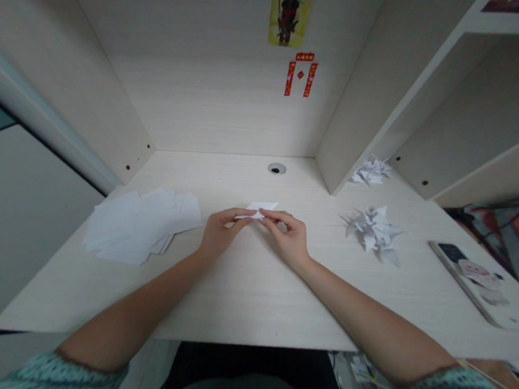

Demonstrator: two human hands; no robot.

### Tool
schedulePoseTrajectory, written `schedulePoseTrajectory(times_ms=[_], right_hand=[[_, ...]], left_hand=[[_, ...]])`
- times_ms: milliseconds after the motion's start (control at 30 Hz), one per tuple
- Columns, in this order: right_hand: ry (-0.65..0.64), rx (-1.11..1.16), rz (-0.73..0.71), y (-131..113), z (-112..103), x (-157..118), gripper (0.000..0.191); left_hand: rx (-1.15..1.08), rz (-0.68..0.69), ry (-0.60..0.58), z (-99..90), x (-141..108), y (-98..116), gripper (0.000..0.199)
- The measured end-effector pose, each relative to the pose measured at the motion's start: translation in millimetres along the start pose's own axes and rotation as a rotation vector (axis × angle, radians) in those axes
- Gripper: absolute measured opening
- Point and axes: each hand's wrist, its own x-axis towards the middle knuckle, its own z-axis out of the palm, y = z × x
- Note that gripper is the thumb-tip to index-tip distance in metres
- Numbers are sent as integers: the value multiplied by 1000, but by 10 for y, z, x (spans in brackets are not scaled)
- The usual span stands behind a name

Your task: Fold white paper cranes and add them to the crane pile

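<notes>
Between my two hands is a small piece of white paper [263, 206], folded, just above the middle of the desk. My left hand [222, 230] pinches its left side between thumb and fingers. From the other side, my right hand [290, 236] has thumb and fingertips closed on its right edge. The fingertips of both hands nearly meet at the paper's near edge. Left of my hands lies a spread pile of flat white paper sheets [135, 224]. To the right sits a heap of folded white paper pieces [374, 230] with pointed ends.
A phone [481, 287] in a decorated case rests at the desk's right side. Another heap of folded paper [371, 169] lies behind the upright divider [360, 106]. A round cable hole [276, 169] is near the back panel. The desk [241, 307] ends close to my body.
</notes>
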Motion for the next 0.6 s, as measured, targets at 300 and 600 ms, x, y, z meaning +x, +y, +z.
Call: schedulePoseTrajectory(times_ms=[300, 600], right_hand=[[-163, 152, 23, 17, -11, 18, 28], [-174, 71, 21, -21, -37, 39, 19]], left_hand=[[-10, 7, -33, -8, 14, -18, 16], [-27, 1, 36, -7, 15, 5, 14]])
